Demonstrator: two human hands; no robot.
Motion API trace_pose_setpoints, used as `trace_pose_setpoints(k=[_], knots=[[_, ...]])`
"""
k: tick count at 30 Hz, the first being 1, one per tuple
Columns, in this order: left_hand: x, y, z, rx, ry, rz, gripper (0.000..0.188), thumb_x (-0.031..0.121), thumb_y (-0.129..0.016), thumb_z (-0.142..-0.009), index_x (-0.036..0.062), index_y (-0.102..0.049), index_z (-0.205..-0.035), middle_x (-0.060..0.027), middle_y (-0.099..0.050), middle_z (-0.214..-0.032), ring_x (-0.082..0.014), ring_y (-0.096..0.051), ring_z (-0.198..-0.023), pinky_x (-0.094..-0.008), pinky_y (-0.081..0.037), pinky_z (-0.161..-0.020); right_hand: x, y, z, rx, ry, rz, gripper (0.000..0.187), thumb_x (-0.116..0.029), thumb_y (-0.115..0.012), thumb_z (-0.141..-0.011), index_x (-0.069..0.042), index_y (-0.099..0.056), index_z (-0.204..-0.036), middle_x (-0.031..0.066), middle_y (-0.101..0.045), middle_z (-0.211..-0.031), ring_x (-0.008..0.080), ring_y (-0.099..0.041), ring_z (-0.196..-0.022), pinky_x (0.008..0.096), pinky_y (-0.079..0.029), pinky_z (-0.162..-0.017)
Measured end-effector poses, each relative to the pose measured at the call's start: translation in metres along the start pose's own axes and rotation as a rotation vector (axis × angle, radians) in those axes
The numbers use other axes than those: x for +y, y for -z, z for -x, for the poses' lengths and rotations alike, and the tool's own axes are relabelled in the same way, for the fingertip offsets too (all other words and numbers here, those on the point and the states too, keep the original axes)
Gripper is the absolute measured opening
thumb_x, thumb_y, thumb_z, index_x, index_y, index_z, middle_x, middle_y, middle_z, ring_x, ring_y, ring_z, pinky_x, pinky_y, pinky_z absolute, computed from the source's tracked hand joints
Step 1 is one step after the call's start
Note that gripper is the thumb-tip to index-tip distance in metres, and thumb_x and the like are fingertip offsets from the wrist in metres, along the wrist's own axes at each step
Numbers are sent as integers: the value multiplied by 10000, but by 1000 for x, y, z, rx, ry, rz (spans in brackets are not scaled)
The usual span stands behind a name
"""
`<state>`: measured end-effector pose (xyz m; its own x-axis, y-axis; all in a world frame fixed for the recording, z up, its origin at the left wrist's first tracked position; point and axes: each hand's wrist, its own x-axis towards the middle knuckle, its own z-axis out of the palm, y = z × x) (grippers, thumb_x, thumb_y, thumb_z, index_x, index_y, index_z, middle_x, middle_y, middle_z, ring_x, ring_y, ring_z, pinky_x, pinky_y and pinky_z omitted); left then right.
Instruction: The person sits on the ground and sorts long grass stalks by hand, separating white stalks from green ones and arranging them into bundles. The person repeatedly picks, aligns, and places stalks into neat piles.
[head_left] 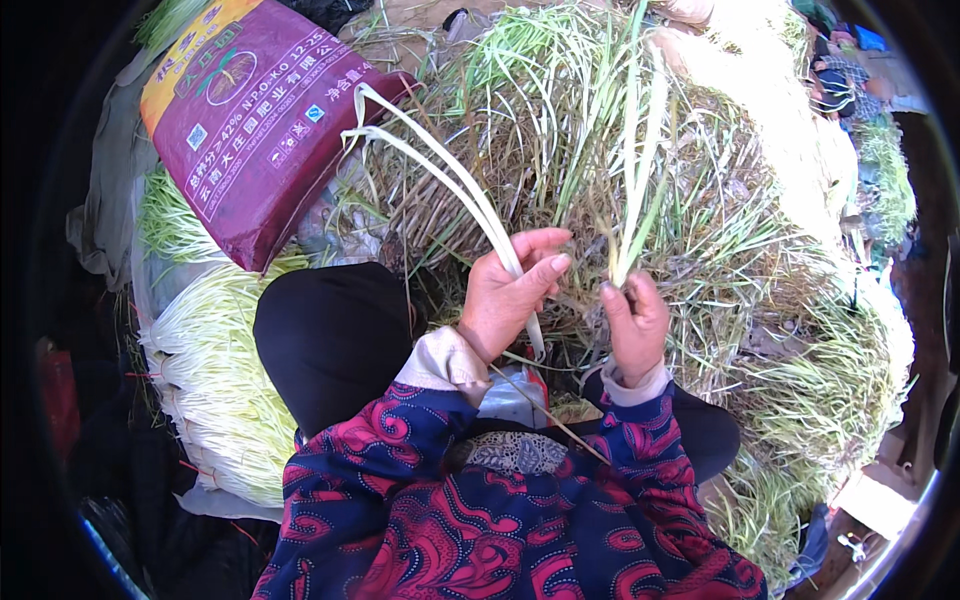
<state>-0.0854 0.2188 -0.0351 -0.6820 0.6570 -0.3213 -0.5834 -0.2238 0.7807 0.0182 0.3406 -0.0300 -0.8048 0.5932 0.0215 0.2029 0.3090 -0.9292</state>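
My left hand (498, 300) is curled round a few long, whitish leafy stalks (450, 180) that look like blanched chives or young garlic. Their bent tips reach up and left toward the purple sack, and the lower ends poke out below my palm. Beside it, my right hand (638, 325) pinches the base of another leafy stalk (640, 180), greener, with its leaves pointing straight up. Some dry brown strands hang at that base, between the two hands. Both hands are above my lap, in front of a big heap of loose stalks and trimmings (720, 220).
At upper left a full purple-and-yellow sack (260, 120) lies on the pile. Neat bundles of pale stalks (220, 390) are stacked to my left, by my dark-clad knee (330, 335). A clear plastic bag (515, 398) rests in my lap. Other people (840, 85) are at far right.
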Motion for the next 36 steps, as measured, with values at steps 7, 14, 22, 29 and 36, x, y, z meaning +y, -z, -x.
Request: trace_pose_setpoints(k=[7,14,22,29,36], knots=[[-26,8,13,-120,-2,-44,157,202,-513,-802,61,-548,-745,69,-445,-571,1,-356,-472,-143,-283,-424,-4,-26,44,-185,-138,-37,164,-126,-554,-764,-16,-529,-883,43,-546,-724,89,-501,-646,224,-402,-590],[-25,22,15,138,-19,-29,213,257,-428,-835,82,-551,-832,20,-535,-793,-51,-404,-680,-220,-329,-616,-3,-14,44,81,-253,-899,145,-162,-409,-843,-36,-474,-820,65,-536,-724,134,-511,-638,242,-420,-611],[-8,38,2,257,-144,221,318,214,-346,-862,24,-391,-1114,-37,-576,-775,-54,-461,-624,-187,-339,-546,-1,122,61,230,-467,-91,169,-203,-407,-841,-85,-454,-729,-5,-427,-606,88,-383,-504,195,-318,-457],[-28,17,11,44,-158,-84,236,183,-415,-843,46,-502,-1014,2,-579,-738,-10,-423,-593,-144,-293,-518,-23,11,16,2,193,470,269,-122,-584,-704,-37,-517,-951,102,-531,-853,170,-516,-692,254,-420,-612],[-65,26,9,10,-266,-65,169,55,-473,-808,-18,-523,-952,-13,-553,-804,-56,-485,-741,-192,-409,-655,-37,-54,-16,-133,317,561,162,-130,-572,-688,-67,-524,-830,83,-503,-726,259,-525,-659,323,-418,-549]])
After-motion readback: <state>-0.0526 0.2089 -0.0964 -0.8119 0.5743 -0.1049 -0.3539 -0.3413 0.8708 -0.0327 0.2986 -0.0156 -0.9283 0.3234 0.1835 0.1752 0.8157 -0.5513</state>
